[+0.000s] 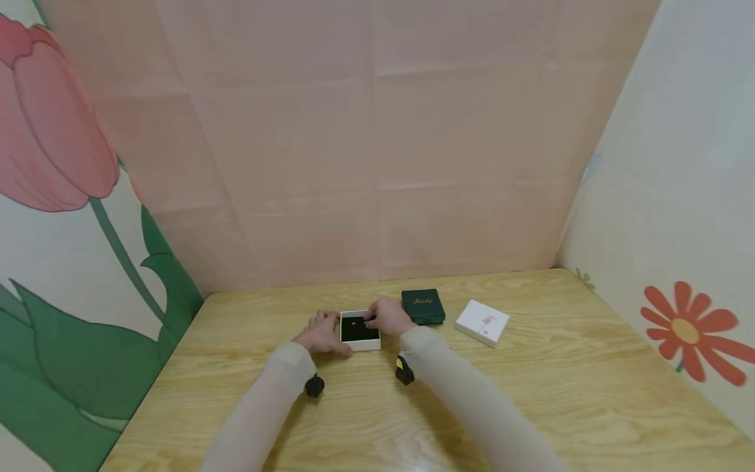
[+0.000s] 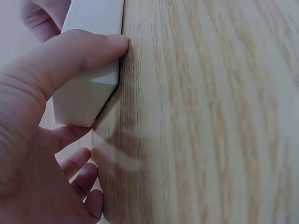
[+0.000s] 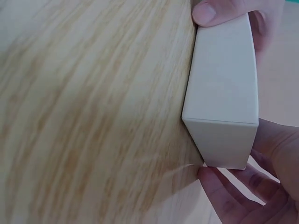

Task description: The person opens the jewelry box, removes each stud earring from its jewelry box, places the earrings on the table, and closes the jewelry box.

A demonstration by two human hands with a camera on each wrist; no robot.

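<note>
My left hand (image 1: 321,333) holds the open white box (image 1: 361,345) at its left end, with my thumb (image 2: 88,51) laid across the front wall near the corner. The other fingers are bent along the box's left side.

My right hand (image 1: 390,318) is at the box's right end, fingers bent, with the fingertips over its far right part. I cannot tell whether they pinch anything, since my own hand hides the spot.

The box sits on the wood-grain table (image 1: 354,426), its top facing up and a black insert (image 1: 358,332) lying inside its walls. A tiny pale speck (image 1: 354,322) shows on the insert, too small to make out.

To the right of the box and a little beyond it lies a dark green box (image 1: 423,304) with gold script on top. Farther right of the open box is a white box with a pink print (image 1: 481,321), turned at an angle. Well beyond the open box hangs a pink cloth (image 1: 295,164). A large painted tulip (image 1: 59,124) is far to its left, a red flower (image 1: 684,331) far to its right.
</note>
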